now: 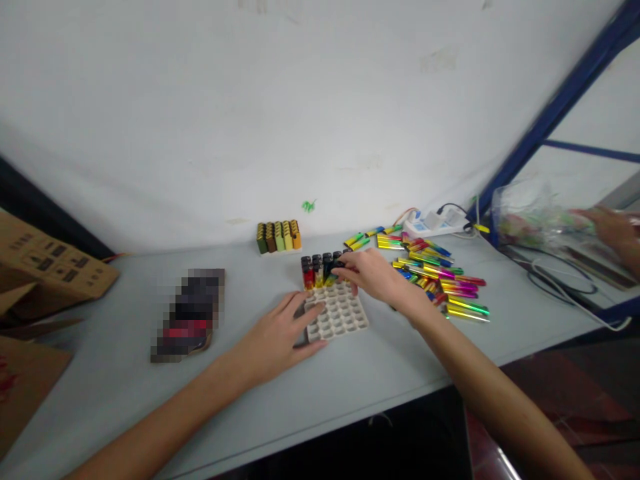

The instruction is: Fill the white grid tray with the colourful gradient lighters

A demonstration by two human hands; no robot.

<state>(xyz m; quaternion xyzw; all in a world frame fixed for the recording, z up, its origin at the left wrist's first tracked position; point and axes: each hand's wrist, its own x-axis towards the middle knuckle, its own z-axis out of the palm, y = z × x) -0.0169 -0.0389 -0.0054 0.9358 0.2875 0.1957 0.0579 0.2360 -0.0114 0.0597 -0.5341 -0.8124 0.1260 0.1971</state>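
Observation:
A white tray with rows of small pockets (343, 321) lies on the table in front of me. Lighters with black tops (309, 273) stand upright in its far rows, some with red or yellow bodies. My left hand (283, 330) grips the tray's left side, thumb along the near edge and a finger over the pockets. At the far right of the tray my right hand (373, 273) is closed in a pinch on a dark-topped lighter (339, 264), mostly covered by the fingers. Loose shiny multicoloured lighters (450, 288) lie in a pile to its right.
A filled block of green, brown and orange lighters (279, 237) stands by the wall. A pixelated dark item (193, 313) lies left, near cardboard boxes (55, 260). A power strip (435, 223) and cables sit back right. Another person's hand (615, 233) is at far right by plastic bags.

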